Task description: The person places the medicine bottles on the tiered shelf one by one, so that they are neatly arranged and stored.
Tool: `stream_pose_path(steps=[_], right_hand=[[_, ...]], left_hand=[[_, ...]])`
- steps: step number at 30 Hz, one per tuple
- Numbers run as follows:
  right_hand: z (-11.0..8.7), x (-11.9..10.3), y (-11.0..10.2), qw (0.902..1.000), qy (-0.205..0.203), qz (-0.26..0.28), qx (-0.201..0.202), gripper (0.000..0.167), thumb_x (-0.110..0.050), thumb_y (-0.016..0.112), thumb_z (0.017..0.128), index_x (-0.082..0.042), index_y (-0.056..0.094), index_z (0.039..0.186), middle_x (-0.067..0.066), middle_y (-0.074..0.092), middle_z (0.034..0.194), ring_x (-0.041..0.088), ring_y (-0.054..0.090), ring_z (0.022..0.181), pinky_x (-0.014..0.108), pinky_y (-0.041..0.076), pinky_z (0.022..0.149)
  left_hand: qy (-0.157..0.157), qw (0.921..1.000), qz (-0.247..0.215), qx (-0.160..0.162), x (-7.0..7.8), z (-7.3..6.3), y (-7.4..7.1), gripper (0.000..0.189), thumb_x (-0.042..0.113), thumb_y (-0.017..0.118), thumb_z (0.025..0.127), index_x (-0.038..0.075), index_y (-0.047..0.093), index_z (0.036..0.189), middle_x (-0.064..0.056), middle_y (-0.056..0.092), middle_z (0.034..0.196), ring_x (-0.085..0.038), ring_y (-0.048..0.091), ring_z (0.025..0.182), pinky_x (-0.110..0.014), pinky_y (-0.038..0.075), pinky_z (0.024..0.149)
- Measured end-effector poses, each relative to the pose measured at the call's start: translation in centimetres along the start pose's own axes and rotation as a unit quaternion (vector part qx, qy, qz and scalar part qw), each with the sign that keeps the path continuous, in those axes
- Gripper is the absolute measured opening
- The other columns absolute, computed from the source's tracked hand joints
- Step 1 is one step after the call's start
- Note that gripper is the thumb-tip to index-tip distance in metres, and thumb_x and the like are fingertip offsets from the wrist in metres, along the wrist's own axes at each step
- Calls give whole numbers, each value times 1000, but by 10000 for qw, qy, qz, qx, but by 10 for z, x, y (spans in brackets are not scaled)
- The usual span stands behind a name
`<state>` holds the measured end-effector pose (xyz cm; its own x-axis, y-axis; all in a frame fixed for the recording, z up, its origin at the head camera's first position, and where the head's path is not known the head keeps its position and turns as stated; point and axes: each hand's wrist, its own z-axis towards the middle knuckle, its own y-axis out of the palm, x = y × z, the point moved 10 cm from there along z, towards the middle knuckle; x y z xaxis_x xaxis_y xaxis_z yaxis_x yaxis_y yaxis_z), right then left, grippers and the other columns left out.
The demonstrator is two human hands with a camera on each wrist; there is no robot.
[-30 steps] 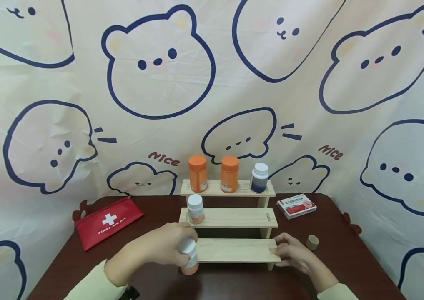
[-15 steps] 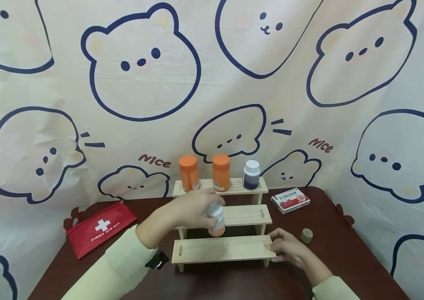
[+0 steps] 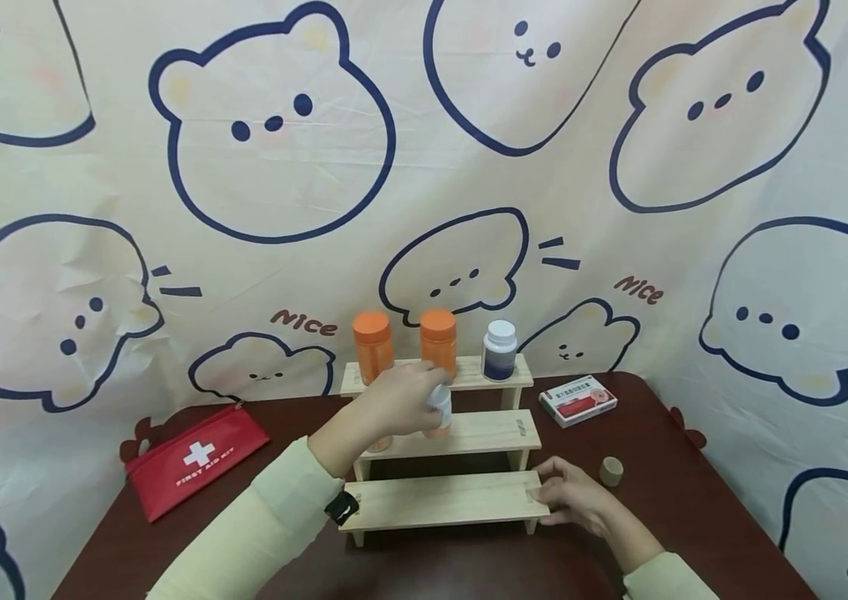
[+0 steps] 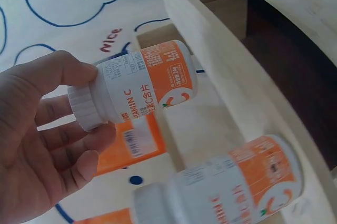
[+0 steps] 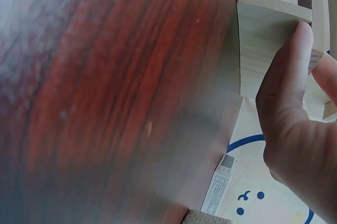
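My left hand (image 3: 403, 402) pinches the white cap of a vitamin C bottle (image 4: 145, 84), white with an orange lower label. In the head view this held bottle (image 3: 439, 414) is upright at the middle tier (image 3: 479, 433) of a wooden stepped rack; whether its base touches the wood I cannot tell. A matching vitamin C bottle (image 4: 226, 187) stands beside it on the same tier, mostly covered by the hand in the head view. My right hand (image 3: 577, 502) grips the right end of the bottom tier (image 3: 442, 500), thumb against the wood in the right wrist view.
Along the top tier stand two orange bottles (image 3: 373, 348) and a white-capped bottle (image 3: 499, 354) with a dark label. A red first aid pouch (image 3: 198, 458) lies left of the rack. Rightward are a medicine box (image 3: 579, 402) and a small round wooden piece (image 3: 611, 472).
My left hand has carried the vitamin C bottle from the bottom tier's left end up and back to the middle tier. The right hand keeps its grip. The head view has shifted slightly.
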<state>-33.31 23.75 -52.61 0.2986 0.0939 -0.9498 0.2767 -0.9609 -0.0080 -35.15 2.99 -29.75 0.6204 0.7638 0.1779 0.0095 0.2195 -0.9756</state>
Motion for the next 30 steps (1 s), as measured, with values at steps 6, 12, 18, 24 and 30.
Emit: stream_pose_path(steps=[6, 12, 18, 24, 30], right_hand=[[-2, 2, 5, 10000, 5, 32, -85, 41, -1, 61, 79, 2, 40, 114, 10, 54, 87, 20, 61, 72, 36, 56, 62], [-4, 4, 6, 10000, 18, 64, -73, 40, -2, 61, 79, 1, 41, 113, 9, 54, 86, 19, 61, 71, 35, 56, 61], [-7, 3, 4, 10000, -3, 47, -72, 40, -3, 63, 79, 1, 42, 113, 9, 55, 87, 20, 61, 72, 36, 56, 61], [-7, 7, 1, 10000, -47, 53, -40, 44, -4, 63, 82, 1, 39, 118, 9, 54, 88, 20, 60, 74, 35, 56, 62], [-6, 6, 1, 9973, -505, -452, 275, 71, -5, 62, 85, -1, 20, 142, 14, 53, 94, 21, 60, 77, 39, 55, 66]], left_hand=[[-58, 10000, 22, 7, -9, 6, 14, 45, 22, 74, 77, 16, 62, 120, -1, 62, 109, -15, 56, 87, -34, 51, 78], [-54, 9998, -123, -173, -11, 5, 26, 41, 22, 72, 81, 18, 62, 120, -1, 61, 111, -14, 56, 88, -33, 51, 81], [94, 9995, -181, -244, -6, 3, 28, 41, 22, 70, 83, 16, 61, 122, -3, 60, 115, -15, 56, 91, -33, 51, 83], [365, 9990, 250, 61, -3, -1, 26, 47, 26, 71, 82, 19, 59, 127, -3, 60, 123, -19, 60, 100, -43, 47, 92], [821, 9917, 454, 880, 0, -24, 2, 41, 28, 71, 83, 19, 62, 122, 1, 62, 119, -18, 58, 108, -38, 48, 92]])
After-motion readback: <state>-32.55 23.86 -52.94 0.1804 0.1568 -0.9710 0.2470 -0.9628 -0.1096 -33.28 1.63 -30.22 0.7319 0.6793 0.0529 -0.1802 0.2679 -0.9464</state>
